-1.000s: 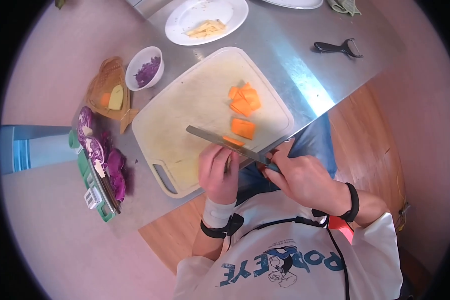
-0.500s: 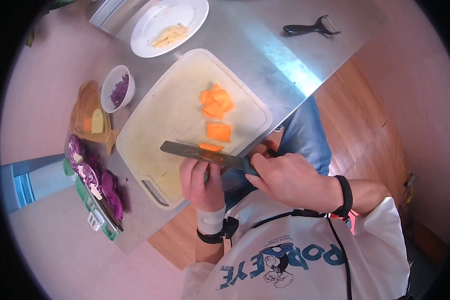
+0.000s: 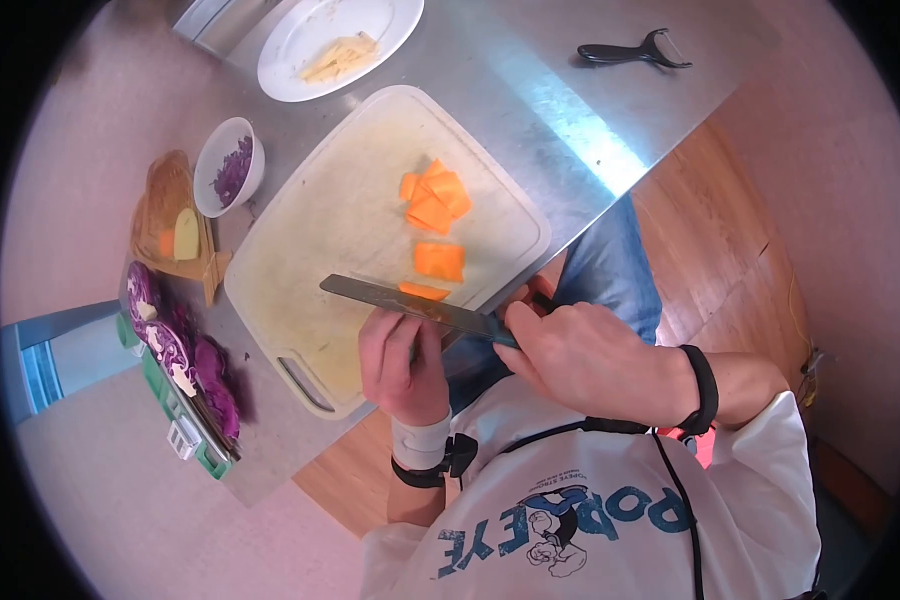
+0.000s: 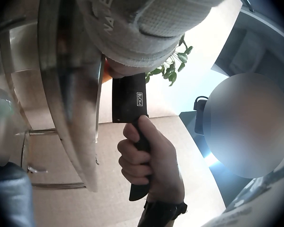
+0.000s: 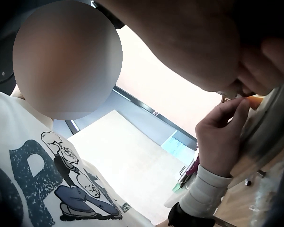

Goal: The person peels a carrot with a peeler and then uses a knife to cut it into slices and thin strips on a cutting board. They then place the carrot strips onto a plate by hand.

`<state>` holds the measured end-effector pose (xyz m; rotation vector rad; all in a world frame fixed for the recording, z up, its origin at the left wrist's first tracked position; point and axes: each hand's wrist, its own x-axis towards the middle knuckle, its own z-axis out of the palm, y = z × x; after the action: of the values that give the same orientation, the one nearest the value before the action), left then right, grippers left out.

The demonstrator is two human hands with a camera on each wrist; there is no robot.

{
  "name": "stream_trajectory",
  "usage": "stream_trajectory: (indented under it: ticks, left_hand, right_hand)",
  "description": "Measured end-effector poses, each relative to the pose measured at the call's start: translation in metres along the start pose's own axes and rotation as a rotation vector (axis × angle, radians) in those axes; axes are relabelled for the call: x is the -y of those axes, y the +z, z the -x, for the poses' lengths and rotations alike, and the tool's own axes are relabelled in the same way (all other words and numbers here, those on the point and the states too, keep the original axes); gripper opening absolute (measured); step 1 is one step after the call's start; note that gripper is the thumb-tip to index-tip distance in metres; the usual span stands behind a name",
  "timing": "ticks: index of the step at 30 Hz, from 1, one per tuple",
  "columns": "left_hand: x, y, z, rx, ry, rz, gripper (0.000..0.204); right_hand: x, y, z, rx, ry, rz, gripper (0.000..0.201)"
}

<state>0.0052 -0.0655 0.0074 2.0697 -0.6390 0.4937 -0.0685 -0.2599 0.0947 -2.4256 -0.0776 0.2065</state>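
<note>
My right hand [image 3: 595, 355] grips the dark handle of a broad-bladed kitchen knife [image 3: 400, 301], and the left wrist view shows its fingers wrapped round that handle. The blade reaches left across the near part of a white cutting board [image 3: 310, 240]. Close against the blade, the bent fingers of my left hand [image 3: 402, 365] hold a carrot piece down on the board, mostly hidden by hand and knife; orange [image 5: 255, 100] shows at the fingertips in the right wrist view. Just beyond the blade lies a thin carrot slice [image 3: 423, 291]. Farther off are a flat carrot piece [image 3: 439, 262] and a pile of carrot slices [image 3: 434, 198].
A bowl of shredded purple cabbage [image 3: 233, 172] and a wicker basket [image 3: 154, 215] stand left of the board. Nearer are purple cabbage pieces [image 3: 166, 350] by a green-framed slicer [image 3: 175, 400]. A plate of pale strips [image 3: 340, 58] and a black peeler [image 3: 630, 52] lie behind.
Over the second the head view shifted, moving the board left in the frame. The knife's broad side turned more into view; both hands stay close together at the board's near edge.
</note>
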Motion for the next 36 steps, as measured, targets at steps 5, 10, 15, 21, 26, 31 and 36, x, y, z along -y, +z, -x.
stream_trajectory:
  ticks: [5,10,15,21,26,31,36]
  left_hand:
    - [-0.002,-0.003,-0.002,0.021,-0.018,0.016,0.03]
    - [-0.001,-0.003,-0.002,0.024,-0.024,0.02,0.027]
    - [0.0,-0.003,-0.005,0.034,-0.011,0.024,0.027]
    - [-0.004,-0.001,-0.01,0.014,-0.017,0.059,0.022]
    - [-0.004,0.0,-0.012,0.005,-0.008,0.06,0.02]
    - [-0.003,-0.001,-0.01,0.011,0.004,0.054,0.021]
    - [-0.003,0.0,-0.01,-0.008,0.008,0.073,0.021]
  right_hand:
    - [0.001,-0.001,0.001,0.036,0.031,0.009,0.035]
    - [0.005,0.001,-0.011,0.064,0.07,0.001,0.035]
    - [0.002,-0.003,-0.01,0.165,0.131,0.008,0.03]
    - [-0.002,-0.001,-0.024,0.096,0.058,-0.01,0.033]
    - [-0.003,-0.007,-0.022,0.172,0.139,-0.037,0.03]
    - [-0.002,-0.003,-0.035,0.109,0.014,0.017,0.035]
    - [-0.014,0.001,-0.033,0.053,0.122,-0.056,0.033]
